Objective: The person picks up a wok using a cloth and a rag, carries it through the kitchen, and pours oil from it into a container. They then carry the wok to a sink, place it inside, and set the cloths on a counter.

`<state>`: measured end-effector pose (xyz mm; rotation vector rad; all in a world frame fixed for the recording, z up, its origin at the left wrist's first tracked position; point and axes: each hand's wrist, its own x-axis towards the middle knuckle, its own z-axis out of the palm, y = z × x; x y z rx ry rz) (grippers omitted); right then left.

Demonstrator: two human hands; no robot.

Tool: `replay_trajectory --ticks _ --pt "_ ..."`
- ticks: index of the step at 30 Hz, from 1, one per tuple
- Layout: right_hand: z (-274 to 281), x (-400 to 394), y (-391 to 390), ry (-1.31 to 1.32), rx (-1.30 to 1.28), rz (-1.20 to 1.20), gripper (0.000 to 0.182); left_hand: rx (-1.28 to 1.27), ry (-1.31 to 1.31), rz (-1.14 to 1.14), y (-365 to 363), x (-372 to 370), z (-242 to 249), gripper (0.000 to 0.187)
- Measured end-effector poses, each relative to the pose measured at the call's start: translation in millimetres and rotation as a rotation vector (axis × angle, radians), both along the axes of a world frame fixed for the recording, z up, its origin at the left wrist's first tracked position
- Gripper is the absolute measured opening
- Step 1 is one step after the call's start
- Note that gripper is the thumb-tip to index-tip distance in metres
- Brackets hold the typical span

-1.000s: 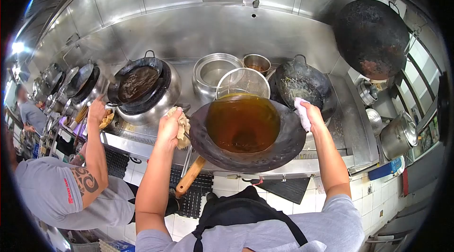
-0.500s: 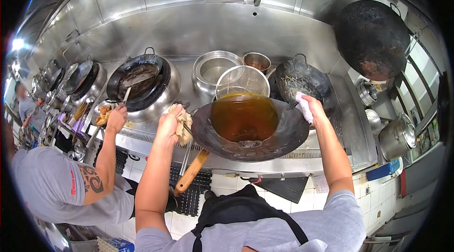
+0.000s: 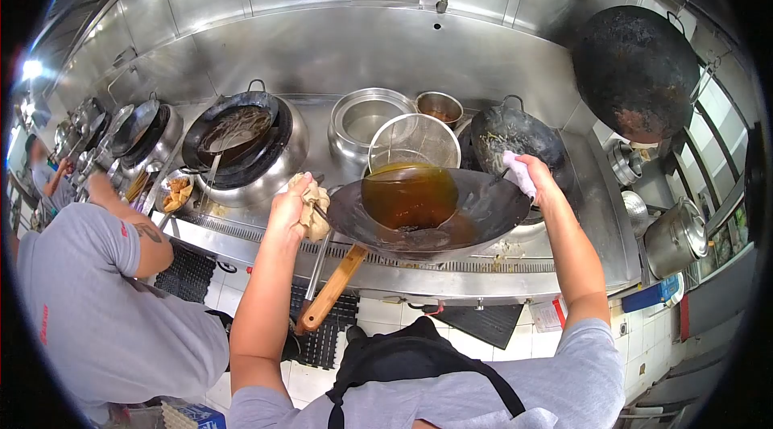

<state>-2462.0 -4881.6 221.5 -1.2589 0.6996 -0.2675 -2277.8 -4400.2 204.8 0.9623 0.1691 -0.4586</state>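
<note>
Both hands hold a large dark wok [image 3: 503, 207], tilted away from me. Brown oil [image 3: 411, 205] pools towards its far rim. My left hand [image 3: 288, 205] is closed round the left side through a beige cloth [image 3: 313, 218]. My right hand [image 3: 538, 179] grips the right side through a whitish cloth [image 3: 518, 174]. Just beyond the far rim is a round mesh strainer [image 3: 415, 139], beside a wide steel pot [image 3: 341, 139]. From under the wok a wooden handle [image 3: 332, 288] sticks out towards me; its far end is hidden.
Behind my right hand, another wok [image 3: 515, 131] sits on the range, and a small steel pot [image 3: 439, 107] stands near the strainer. Left, a wok [image 3: 233, 127] holds dark liquid and a ladle [image 3: 213, 169]. A co-worker [image 3: 113, 292] stands close on my left. A blackened wok [image 3: 636, 74] hangs right.
The wok's near side has risen a little, and the oil pool looks narrower. The co-worker's hand has let go of the ladle and moved left, leaving the ladle leaning in the left wok.
</note>
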Motion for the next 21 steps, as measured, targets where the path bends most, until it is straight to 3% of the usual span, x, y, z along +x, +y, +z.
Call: replay_trajectory --ticks 5,21 --pt "5 8 -7 0.044 0.108 0.051 0.024 -0.031 0.031 -0.020 0 3 -2 0.020" --pt "32 18 -9 0.155 -0.018 0.052 0.023 -0.161 0.094 -0.082 -2 12 -14 0.019"
